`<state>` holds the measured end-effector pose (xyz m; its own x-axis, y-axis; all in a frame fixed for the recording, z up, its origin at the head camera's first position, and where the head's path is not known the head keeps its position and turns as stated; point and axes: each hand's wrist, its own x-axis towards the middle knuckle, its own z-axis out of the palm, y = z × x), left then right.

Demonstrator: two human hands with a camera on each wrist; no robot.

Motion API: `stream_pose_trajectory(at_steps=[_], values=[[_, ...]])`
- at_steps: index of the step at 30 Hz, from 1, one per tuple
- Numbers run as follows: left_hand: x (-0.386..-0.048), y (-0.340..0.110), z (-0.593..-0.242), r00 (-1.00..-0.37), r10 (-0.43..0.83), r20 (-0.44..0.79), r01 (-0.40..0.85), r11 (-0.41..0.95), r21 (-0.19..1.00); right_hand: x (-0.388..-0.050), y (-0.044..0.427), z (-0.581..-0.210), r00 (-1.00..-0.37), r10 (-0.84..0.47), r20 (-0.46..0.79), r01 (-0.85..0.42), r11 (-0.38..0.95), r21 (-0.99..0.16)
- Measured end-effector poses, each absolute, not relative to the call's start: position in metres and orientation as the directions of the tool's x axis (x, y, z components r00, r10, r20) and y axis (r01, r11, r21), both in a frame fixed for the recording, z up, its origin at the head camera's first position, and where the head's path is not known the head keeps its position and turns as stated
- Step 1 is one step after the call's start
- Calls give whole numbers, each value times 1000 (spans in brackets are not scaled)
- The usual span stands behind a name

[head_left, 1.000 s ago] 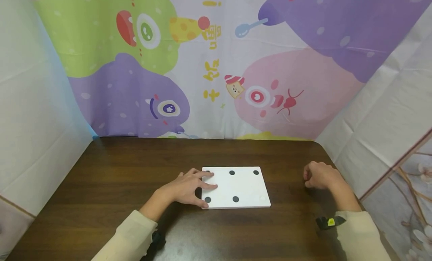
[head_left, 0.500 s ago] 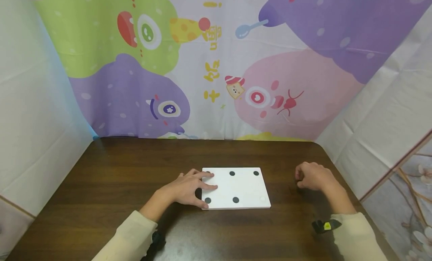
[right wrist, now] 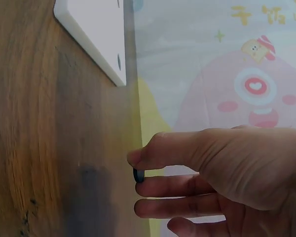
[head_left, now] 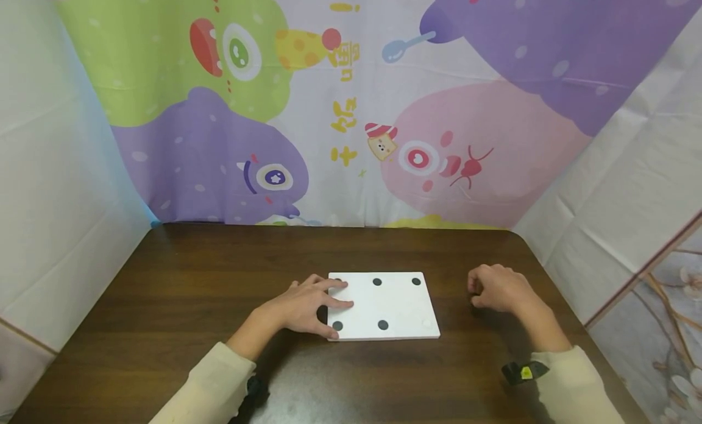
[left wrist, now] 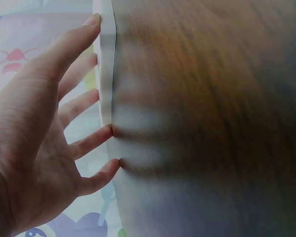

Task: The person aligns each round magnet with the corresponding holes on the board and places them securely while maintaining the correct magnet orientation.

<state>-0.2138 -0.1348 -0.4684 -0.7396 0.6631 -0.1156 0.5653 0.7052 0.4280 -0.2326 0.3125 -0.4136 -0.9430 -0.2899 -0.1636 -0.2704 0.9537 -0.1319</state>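
Note:
A flat white board (head_left: 395,302) lies on the table with several black round discs set in it, one of them (head_left: 382,325) near its front edge. A pale round hollow (head_left: 426,323) shows at its front right corner. My left hand (head_left: 304,305) rests spread on the board's left end, thumb and two fingers on it, partly covering the back left disc. In the left wrist view two other fingertips (left wrist: 113,168) touch the table. My right hand (head_left: 501,288), to the right of the board, pinches a small black disc (right wrist: 138,176) between thumb and finger; the head view hides this disc.
The dark wooden table (head_left: 219,253) reaches back to a printed cartoon curtain (head_left: 351,107). Pale cloth walls (head_left: 631,217) close off both sides. A black wrist strap (head_left: 523,372) sits at my right sleeve.
My right hand has moved left across the table, closer to the white board. My left hand and the board have stayed in place.

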Motion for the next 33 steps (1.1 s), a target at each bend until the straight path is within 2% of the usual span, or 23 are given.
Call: stream_pose_trajectory(at_steps=[15,33], values=[[-213,-134,-468,-744,659,-111,563,707,428,-223,284,-414,-928,-350,-127,-344,936,-68],[-213,-134,-468,-744,658,-117,561,711,424,-210,254,-419,-881,-469,-60,-466,883,-58]])
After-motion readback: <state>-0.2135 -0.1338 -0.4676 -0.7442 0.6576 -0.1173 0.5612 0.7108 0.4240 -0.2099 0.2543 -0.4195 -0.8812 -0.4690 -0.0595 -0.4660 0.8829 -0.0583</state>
